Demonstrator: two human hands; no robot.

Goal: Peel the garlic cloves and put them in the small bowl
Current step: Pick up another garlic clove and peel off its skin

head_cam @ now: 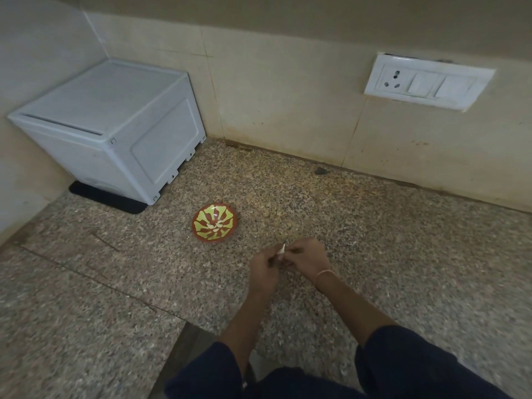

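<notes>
Pinching a pale, slim garlic clove, both hands meet near the red-and-green small bowl.

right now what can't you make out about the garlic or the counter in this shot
Head view:
1. The clove: mostly hidden by the fingers of the left hand and right hand; how far peeled is unclear.
2. The pieces in the bowl: too small to count.
3. A dark spot by the wall: too small to identify.
</notes>
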